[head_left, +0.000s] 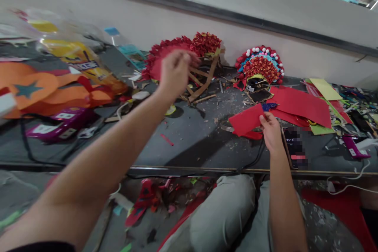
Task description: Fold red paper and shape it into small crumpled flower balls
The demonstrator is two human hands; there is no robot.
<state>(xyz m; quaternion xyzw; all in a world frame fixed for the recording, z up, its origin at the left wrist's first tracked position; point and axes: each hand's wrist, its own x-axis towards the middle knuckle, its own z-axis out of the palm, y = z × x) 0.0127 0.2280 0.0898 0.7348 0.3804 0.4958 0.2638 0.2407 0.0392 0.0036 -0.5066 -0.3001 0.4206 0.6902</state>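
"Though cut off at both sides, easy to pick as largest: the dark tabletop (183, 151), strewn with scraps (167, 139)."

"Next in size?"

"At far left, orange cutouts (50, 86), cropped by the edge of view. Then a ruffled red disc (153, 61), partly covered by the left hand (175, 67)."

"Holding anything with that hand?"

"Impossible to tell: blurred, with bent fingers. Touching the disc or only in front of it? Equally unclear."

"And farther right?"

"Broad red sheets (304, 104) on the tabletop, just behind the right hand (270, 126). Smaller than those, a red piece (246, 118) pinched in the right grip, with the thumb on top. Resting on the tabletop or just above it? Hard to judge."

"And its underside?"

"Hidden. More red below the near edge, perhaps a fold."

"Smaller still?"

"A phone (291, 147) just beside the right wrist, with a partly pixelated screen. Smallest, a dark blue object (269, 106) near the right fingertips, too little visible to name."
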